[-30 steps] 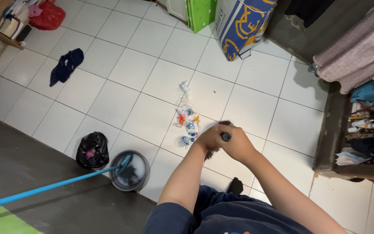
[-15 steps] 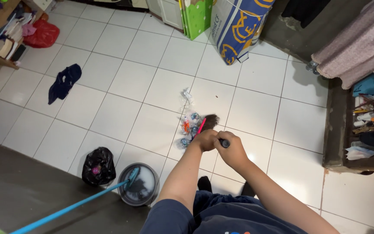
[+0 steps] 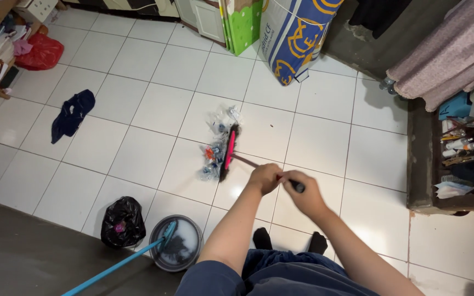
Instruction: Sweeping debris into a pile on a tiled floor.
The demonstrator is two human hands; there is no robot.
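- Since half a second ago, the broom (image 3: 229, 148) has swung out to 11 o'clock of the hands, against the wrappers (image 3: 213, 147).
- Left hand (image 3: 264, 178) and right hand (image 3: 302, 194) wrap its handle.
- Light, stiff stick; wrappers scatter easily.

Both my hands grip the broom handle near frame centre: my left hand (image 3: 264, 178) lower on the stick, my right hand (image 3: 302, 195) at its end. The broom (image 3: 229, 151) head, pink and black, rests against the litter (image 3: 213, 147) on the white floor (image 3: 138, 120). Lower left, a bucket (image 3: 178, 249) holds a blue mop (image 3: 116, 267), beside a black bag (image 3: 122, 221).
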